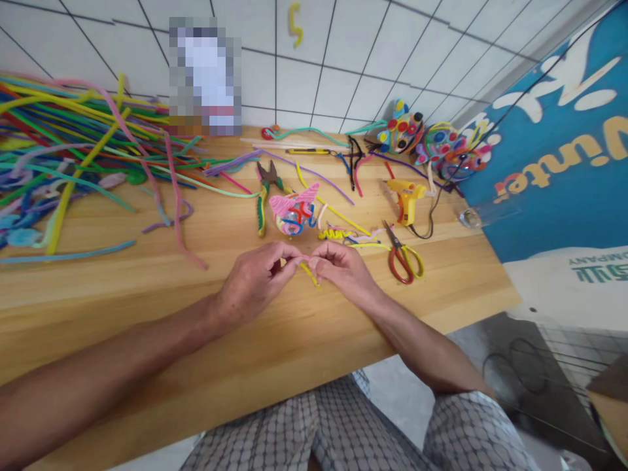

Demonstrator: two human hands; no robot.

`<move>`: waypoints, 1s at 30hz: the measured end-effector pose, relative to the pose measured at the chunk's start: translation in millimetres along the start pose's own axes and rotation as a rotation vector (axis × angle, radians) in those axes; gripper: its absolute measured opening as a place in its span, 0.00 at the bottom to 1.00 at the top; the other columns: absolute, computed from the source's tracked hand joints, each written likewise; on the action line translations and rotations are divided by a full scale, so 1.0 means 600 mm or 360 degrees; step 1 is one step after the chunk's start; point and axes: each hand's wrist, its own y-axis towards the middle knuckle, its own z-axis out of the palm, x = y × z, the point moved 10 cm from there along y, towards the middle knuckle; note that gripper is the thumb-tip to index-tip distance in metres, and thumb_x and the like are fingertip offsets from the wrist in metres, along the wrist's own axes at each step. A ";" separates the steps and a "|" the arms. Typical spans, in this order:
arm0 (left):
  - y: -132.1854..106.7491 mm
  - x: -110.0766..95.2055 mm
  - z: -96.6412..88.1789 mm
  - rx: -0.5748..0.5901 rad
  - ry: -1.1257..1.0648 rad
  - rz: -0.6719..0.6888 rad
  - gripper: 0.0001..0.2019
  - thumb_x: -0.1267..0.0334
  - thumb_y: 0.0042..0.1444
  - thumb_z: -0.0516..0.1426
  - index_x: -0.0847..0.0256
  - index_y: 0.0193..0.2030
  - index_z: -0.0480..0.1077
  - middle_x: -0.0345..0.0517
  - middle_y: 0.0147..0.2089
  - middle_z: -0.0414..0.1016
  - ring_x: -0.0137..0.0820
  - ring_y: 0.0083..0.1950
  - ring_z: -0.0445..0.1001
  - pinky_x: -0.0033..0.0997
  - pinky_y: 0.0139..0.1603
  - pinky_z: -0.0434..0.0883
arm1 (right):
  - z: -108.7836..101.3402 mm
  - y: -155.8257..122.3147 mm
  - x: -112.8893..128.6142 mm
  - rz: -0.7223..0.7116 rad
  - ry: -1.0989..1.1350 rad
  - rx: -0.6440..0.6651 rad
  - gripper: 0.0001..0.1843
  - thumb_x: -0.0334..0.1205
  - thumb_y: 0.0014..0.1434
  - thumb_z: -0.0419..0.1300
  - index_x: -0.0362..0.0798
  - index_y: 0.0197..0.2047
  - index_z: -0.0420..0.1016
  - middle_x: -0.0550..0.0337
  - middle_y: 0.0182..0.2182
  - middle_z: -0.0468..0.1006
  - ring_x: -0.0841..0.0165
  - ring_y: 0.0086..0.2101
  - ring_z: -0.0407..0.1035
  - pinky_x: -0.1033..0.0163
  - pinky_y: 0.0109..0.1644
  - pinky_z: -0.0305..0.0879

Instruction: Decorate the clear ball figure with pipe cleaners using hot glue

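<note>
Over the wooden table, my left hand [255,275] and my right hand [346,269] meet, thumbs and fingers pinched close together. Between the fingertips shows a small bit of pink pipe cleaner [305,258], with both hands closed on it. A short yellow pipe cleaner piece [311,275] slants down just below the pinch; whether it is joined to the pink one I cannot tell. Right behind the hands sits a clear, round craft figure [294,219] with pink ear-like pieces and coloured loops. Beside it is a coiled yellow pipe cleaner [335,234].
Green-handled pliers [263,203] lie left of the figure. To the right are scissors [403,258] and a yellow glue gun [406,198] with its cord. A large heap of pipe cleaners [88,144] covers the back left. Decorated figures [400,131] stand by the tiled wall.
</note>
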 end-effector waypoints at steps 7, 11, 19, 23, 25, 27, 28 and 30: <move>0.004 0.008 -0.013 -0.0137 -0.0067 -0.0117 0.07 0.59 0.70 0.63 0.57 0.49 0.79 0.36 0.31 0.81 0.25 0.25 0.69 0.26 0.29 0.67 | -0.004 0.003 0.005 -0.0063 0.0061 -0.0145 0.26 0.65 0.60 0.75 0.52 0.34 0.76 0.68 0.24 0.73 0.72 0.26 0.64 0.65 0.32 0.63; 0.002 0.006 -0.020 -0.0193 -0.0029 -0.0103 0.10 0.60 0.68 0.64 0.56 0.54 0.78 0.36 0.34 0.82 0.24 0.24 0.66 0.25 0.28 0.65 | -0.003 0.009 0.012 -0.0089 0.0068 -0.0179 0.24 0.64 0.62 0.74 0.52 0.35 0.76 0.68 0.24 0.72 0.72 0.26 0.64 0.64 0.32 0.62; 0.008 0.011 -0.024 -0.0202 0.0013 -0.0115 0.07 0.62 0.67 0.65 0.56 0.50 0.79 0.34 0.31 0.77 0.24 0.24 0.65 0.26 0.31 0.67 | 0.017 0.027 0.011 -0.0093 0.0202 -0.0186 0.21 0.59 0.60 0.75 0.52 0.33 0.76 0.71 0.23 0.71 0.73 0.24 0.61 0.64 0.31 0.59; 0.011 0.012 -0.024 -0.0178 0.0060 -0.0087 0.06 0.62 0.66 0.64 0.56 0.48 0.80 0.35 0.30 0.76 0.25 0.25 0.66 0.27 0.31 0.68 | 0.023 0.035 -0.001 -0.0058 0.0286 -0.0142 0.18 0.55 0.58 0.74 0.52 0.32 0.76 0.71 0.21 0.70 0.74 0.23 0.59 0.64 0.30 0.56; 0.012 0.011 -0.023 -0.0173 0.0066 -0.0058 0.06 0.61 0.67 0.64 0.55 0.48 0.80 0.35 0.31 0.76 0.26 0.25 0.65 0.27 0.31 0.67 | 0.025 0.037 -0.009 -0.0017 0.0324 -0.0115 0.17 0.55 0.58 0.74 0.53 0.31 0.76 0.72 0.20 0.68 0.74 0.22 0.57 0.64 0.28 0.54; 0.013 0.009 -0.021 -0.0167 0.0066 -0.0028 0.06 0.60 0.68 0.64 0.55 0.48 0.80 0.36 0.31 0.76 0.25 0.25 0.65 0.27 0.30 0.67 | 0.025 0.038 -0.015 0.0014 0.0353 -0.0101 0.16 0.54 0.57 0.74 0.53 0.32 0.77 0.72 0.20 0.69 0.75 0.21 0.57 0.65 0.28 0.52; 0.013 0.008 -0.020 -0.0162 0.0067 -0.0017 0.06 0.60 0.68 0.64 0.55 0.48 0.80 0.36 0.31 0.76 0.26 0.25 0.65 0.27 0.30 0.67 | 0.024 0.038 -0.017 0.0020 0.0363 -0.0098 0.16 0.53 0.57 0.74 0.52 0.32 0.77 0.72 0.20 0.69 0.75 0.21 0.57 0.65 0.27 0.52; 0.012 0.006 -0.019 -0.0159 0.0075 0.0001 0.05 0.61 0.68 0.64 0.55 0.48 0.80 0.36 0.31 0.76 0.26 0.25 0.65 0.27 0.30 0.66 | 0.023 0.037 -0.020 0.0019 0.0376 -0.0099 0.15 0.52 0.57 0.74 0.52 0.32 0.78 0.72 0.21 0.69 0.75 0.21 0.57 0.65 0.27 0.52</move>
